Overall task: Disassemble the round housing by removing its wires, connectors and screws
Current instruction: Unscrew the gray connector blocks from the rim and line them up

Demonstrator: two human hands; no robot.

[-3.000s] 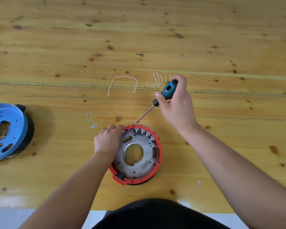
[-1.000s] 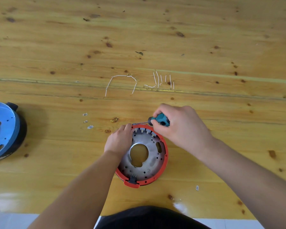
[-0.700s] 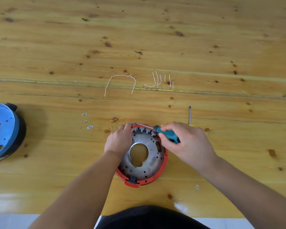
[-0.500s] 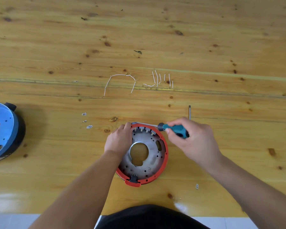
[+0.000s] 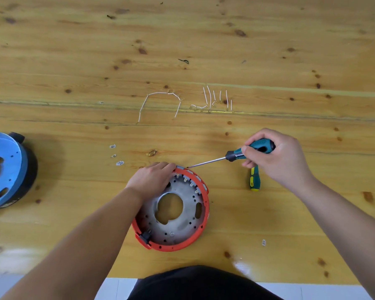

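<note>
At the round housing rim, left hand presses flat, steadying; right hand grips screwdriver; its tip, levered hard, could slip into those fingers.

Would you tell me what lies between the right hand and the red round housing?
In the head view, only the screwdriver shaft spans bare table from the right hand to the red round housing rim.

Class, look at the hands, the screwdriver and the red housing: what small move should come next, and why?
Probably ease the screwdriver tip in at the far rim of the red housing. The right hand grips it, tip just outside the rim; the left hand steadies the housing.
</note>
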